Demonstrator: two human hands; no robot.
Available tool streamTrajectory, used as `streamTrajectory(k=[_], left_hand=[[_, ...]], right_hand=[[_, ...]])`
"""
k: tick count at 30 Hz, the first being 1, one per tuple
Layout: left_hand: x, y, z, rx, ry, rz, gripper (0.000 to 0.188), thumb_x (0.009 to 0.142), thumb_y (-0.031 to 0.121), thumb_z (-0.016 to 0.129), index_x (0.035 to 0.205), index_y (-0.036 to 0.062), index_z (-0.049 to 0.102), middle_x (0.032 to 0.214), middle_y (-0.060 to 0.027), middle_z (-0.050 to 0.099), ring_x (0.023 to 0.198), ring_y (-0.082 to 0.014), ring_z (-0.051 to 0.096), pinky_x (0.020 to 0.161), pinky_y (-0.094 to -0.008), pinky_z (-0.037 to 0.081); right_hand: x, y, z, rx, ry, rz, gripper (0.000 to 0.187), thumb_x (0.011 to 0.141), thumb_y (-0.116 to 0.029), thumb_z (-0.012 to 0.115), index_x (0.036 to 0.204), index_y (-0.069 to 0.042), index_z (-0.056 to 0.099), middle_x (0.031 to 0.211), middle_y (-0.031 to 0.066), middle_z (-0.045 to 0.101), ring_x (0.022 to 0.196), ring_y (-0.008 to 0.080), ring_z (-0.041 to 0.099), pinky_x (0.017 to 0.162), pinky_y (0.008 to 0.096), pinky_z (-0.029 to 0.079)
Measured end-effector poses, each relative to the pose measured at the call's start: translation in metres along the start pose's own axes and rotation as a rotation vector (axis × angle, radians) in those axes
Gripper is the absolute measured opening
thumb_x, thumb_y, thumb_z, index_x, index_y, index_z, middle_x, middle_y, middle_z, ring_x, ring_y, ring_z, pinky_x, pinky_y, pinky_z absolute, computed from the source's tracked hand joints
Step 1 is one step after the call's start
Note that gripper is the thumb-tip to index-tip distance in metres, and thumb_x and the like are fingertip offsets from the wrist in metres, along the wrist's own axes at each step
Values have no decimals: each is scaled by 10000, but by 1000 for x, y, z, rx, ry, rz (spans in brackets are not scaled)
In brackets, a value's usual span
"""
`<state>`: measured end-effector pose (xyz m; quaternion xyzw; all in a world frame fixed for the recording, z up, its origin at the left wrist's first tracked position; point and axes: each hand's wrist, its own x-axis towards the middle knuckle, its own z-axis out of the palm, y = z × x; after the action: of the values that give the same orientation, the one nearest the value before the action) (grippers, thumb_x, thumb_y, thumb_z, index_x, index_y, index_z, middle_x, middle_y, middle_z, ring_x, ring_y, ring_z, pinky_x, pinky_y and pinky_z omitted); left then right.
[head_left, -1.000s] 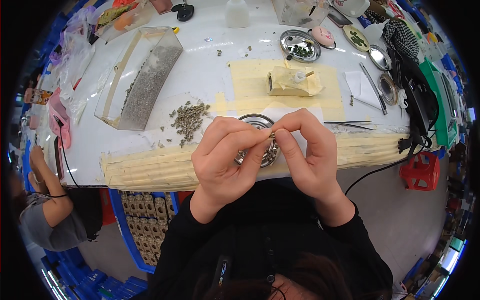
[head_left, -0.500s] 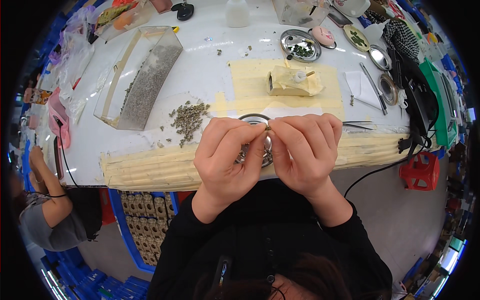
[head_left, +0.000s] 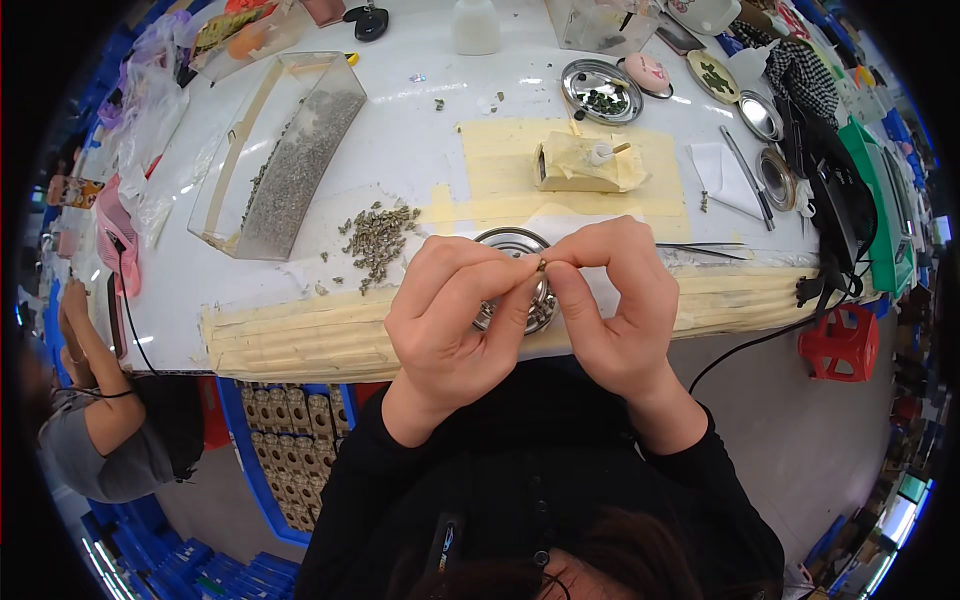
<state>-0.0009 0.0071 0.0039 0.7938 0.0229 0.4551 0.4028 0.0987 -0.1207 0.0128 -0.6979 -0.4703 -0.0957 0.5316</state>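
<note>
Over our white worktable (head_left: 420, 150), our left hand (head_left: 450, 312) and right hand (head_left: 622, 308) share one tiny metallic part (head_left: 542, 265) in narrow thumb-and-finger pinches above the round metal dish (head_left: 513, 240), where a light hold centred over that dish should catch any slip.

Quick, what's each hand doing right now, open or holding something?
Left hand: closed, pinching a small metal piece.
Right hand: fingertips at the same piece; can't tell if they grip it.
</note>
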Motion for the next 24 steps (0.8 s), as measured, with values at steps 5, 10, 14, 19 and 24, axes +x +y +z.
streamTrajectory(k=[5,10,14,19,24], left_hand=[[0,0,3,85,27,28,219,706,-94,785,888,9,720,800,-76,655,701,-215,607,616,-301,475],[-1,-2,-1,-73,-30,-41,211,722,-95,786,897,5,724,808,-79,657,712,-204,611,623,-294,475],[1,-2,-3,-150,-34,-33,206,732,-92,785,904,4,725,806,-80,657,714,-200,612,628,-289,474],[0,0,-1,-33,-15,-31,200,729,-84,790,891,8,716,810,-79,657,709,-204,610,622,-290,472],[0,0,2,51,12,3,201,726,-87,787,885,10,712,806,-76,656,705,-209,609,616,-296,472]], right_hand=[[1,0,5,-313,92,-253,114,784,-55,747,859,-78,663,836,24,659,734,206,573,743,345,400],[-3,0,-2,240,-92,230,57,855,-50,709,878,-42,657,805,45,629,732,220,579,719,324,407],[-2,-8,-2,572,-104,452,42,882,-54,690,884,-30,656,788,50,619,720,224,574,700,323,405],[2,-2,-2,46,-48,42,66,842,-55,718,870,-45,659,790,40,623,712,235,570,715,339,403],[4,0,2,-250,63,-227,77,827,-48,725,868,-49,660,794,42,634,720,238,574,722,338,401]])
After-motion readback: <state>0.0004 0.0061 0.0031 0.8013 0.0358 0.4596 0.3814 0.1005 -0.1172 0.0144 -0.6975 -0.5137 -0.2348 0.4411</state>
